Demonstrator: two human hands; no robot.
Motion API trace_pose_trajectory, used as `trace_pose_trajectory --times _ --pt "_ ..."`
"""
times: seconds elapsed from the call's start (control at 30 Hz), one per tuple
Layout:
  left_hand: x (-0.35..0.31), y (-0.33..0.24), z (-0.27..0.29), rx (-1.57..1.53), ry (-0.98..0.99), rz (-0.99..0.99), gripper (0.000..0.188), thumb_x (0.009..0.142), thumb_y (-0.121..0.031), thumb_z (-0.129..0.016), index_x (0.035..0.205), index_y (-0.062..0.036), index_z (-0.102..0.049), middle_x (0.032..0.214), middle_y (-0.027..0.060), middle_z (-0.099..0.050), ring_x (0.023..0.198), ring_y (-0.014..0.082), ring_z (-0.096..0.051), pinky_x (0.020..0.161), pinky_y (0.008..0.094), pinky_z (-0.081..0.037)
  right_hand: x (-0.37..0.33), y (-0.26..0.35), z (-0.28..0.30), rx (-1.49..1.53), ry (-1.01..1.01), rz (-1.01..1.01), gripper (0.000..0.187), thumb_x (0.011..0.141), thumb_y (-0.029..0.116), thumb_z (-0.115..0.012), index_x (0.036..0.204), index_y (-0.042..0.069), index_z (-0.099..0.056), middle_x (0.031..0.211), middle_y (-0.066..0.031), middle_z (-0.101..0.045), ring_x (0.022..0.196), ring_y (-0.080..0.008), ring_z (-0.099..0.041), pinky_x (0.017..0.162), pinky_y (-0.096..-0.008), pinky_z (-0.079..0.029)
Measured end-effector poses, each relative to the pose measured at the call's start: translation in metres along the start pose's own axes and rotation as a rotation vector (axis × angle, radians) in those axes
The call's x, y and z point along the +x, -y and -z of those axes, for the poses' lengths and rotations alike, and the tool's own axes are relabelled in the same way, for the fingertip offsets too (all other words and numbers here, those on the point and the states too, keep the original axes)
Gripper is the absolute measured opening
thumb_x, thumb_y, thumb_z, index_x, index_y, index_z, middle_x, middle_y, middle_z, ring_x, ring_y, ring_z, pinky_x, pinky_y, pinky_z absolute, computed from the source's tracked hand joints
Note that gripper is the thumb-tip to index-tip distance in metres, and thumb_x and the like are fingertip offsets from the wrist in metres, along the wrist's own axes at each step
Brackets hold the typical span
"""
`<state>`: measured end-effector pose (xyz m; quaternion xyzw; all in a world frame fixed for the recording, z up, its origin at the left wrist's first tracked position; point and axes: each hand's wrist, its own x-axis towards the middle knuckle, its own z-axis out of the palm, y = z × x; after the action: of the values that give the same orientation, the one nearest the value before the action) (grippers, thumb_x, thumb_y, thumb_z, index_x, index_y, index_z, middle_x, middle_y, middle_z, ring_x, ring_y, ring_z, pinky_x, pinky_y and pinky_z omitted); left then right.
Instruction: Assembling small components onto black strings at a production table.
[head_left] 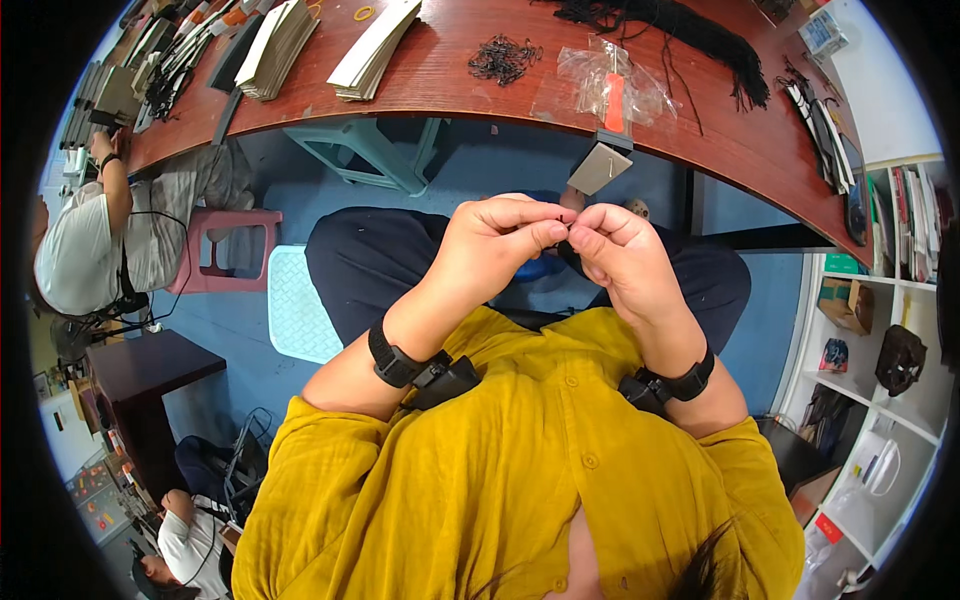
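My left hand (505,238) and my right hand (625,255) meet above my lap, fingertips almost touching. Both are closed in a pinch on a thin black cord-like piece (563,219), of which only a little shows between the fingers. Some black also shows just under the right fingers; whether it belongs to the same piece I cannot tell. Beyond my hands, a pale rectangular tag (601,168) sticks out at the table's near edge. Behind it an orange-red strip (614,103) lies among crumpled clear plastic (645,97).
The red-brown table (440,95) bears stacks of pale tags (372,50), a pile of small black loops (503,60) and a bundle of black cords (690,35). Stools stand below and left, including a pale blue one (300,305). White shelves (880,400) are at right. Two other people sit at left.
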<state>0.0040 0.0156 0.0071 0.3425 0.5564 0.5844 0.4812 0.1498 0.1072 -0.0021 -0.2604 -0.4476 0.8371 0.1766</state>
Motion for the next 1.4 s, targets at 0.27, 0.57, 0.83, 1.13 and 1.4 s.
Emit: trace_pose_trajectory --times 0.27,0.57,0.83,1.13,1.4 --pt "0.003 0.015 0.002 0.166 -0.015 -0.154 0.008 0.079 -0.004 -0.065 0.086 -0.0003 -0.067 0.080 0.0022 -0.051 0.064 0.0077 -0.054 0.057 0.0187 -0.042 -0.002 0.009 -0.015 0.050 -0.050 -0.036 0.011 0.088 0.014 -0.056 0.091 0.003 -0.056 0.063 0.0051 -0.048 0.049 -0.0011 -0.037 0.044 -0.0157 -0.027" --pt "0.006 -0.003 0.000 0.474 -0.080 -0.436 0.015 0.072 -0.001 -0.069 0.086 -0.0052 -0.070 0.076 0.0006 -0.050 0.072 0.0094 -0.050 0.062 0.0208 -0.041 -0.002 0.001 -0.003 -0.227 0.082 0.123 0.019 0.092 0.016 -0.048 0.090 0.000 -0.058 0.071 0.0002 -0.054 0.068 -0.0077 -0.050 0.061 -0.0208 -0.041" --pt "0.012 -0.012 0.000 0.584 -0.068 -0.499 0.014 0.069 0.000 -0.070 0.082 -0.0050 -0.069 0.072 0.0028 -0.050 0.064 0.0119 -0.049 0.056 0.0236 -0.040 -0.004 0.008 0.003 -0.544 0.063 0.202 0.020 0.089 0.009 -0.052 0.106 -0.002 -0.056 0.080 -0.0023 -0.056 0.064 -0.0071 -0.049 0.058 -0.0201 -0.041" --pt "0.009 -0.009 -0.013 0.577 -0.073 -0.500 0.014 0.068 0.000 -0.071 0.081 -0.0056 -0.069 0.070 0.0013 -0.050 0.062 0.0117 -0.047 0.055 0.0226 -0.038 0.000 0.007 0.003 -0.033 0.095 0.061 0.008 0.089 0.008 -0.052 0.095 0.004 -0.050 0.070 0.0017 -0.051 0.051 -0.0041 -0.042 0.047 -0.0160 -0.035" --pt "0.034 -0.031 0.006 1.004 -0.179 -0.748 0.009 0.074 -0.003 -0.066 0.083 -0.0040 -0.067 0.073 0.0065 -0.057 0.067 0.0183 -0.055 0.059 0.0271 -0.043 0.004 -0.007 0.016 0.328 0.142 -0.008 0.003 0.088 0.006 -0.051 0.086 0.004 -0.051 0.060 0.0044 -0.043 0.046 -0.0025 -0.033 0.042 -0.0182 -0.025"
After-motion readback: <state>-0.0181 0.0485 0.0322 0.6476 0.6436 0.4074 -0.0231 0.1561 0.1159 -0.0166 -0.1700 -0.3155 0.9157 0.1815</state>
